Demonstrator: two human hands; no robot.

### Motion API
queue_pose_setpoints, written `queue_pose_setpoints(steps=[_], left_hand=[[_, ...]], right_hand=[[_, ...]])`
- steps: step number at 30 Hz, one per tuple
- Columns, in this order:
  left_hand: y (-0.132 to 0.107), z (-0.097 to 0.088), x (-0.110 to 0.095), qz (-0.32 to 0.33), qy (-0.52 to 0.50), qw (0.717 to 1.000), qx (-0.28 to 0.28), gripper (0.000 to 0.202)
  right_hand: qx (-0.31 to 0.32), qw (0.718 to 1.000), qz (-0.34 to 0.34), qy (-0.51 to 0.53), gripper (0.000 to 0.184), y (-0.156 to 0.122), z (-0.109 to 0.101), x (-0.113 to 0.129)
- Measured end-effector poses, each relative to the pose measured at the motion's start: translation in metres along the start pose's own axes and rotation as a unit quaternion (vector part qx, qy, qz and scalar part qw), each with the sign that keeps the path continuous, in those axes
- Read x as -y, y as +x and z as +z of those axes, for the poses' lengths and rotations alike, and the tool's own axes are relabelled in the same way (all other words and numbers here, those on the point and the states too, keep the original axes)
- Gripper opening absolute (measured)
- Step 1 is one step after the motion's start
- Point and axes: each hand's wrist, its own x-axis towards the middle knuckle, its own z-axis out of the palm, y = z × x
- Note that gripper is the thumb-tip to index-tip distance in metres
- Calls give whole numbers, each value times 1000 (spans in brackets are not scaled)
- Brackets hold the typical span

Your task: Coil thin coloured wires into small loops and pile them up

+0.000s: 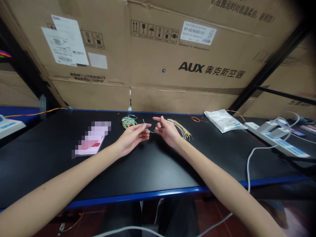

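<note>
A thin green wire (pixel 152 132) runs between my two hands above the black tabletop. My left hand (pixel 134 137) pinches one part of it between thumb and forefinger, and a short end sticks up past the fingertips. With fingers curled, my right hand (pixel 168 130) grips the other part, its forefinger pointing left. Behind my left hand lies a pile of coiled wires (pixel 128 121) in green and yellow. A bundle of straighter wires (pixel 181 128) in several colours lies just beyond my right hand, which partly hides it.
A phone (pixel 92 140), its screen blurred out, lies to the left. At the right are a white plastic packet (pixel 222 120), a power strip (pixel 278 140) and a grey cable (pixel 248 164) hanging over the blue front edge (pixel 172 192). A large cardboard box (pixel 153 75) stands behind the table.
</note>
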Motion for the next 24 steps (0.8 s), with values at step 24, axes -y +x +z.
queue_pose_setpoints(steps=[24], left_hand=[[-1,2,-1,23,-4,999,28,13]], right_hand=[[0,996,-35,81,20,0,3,2]])
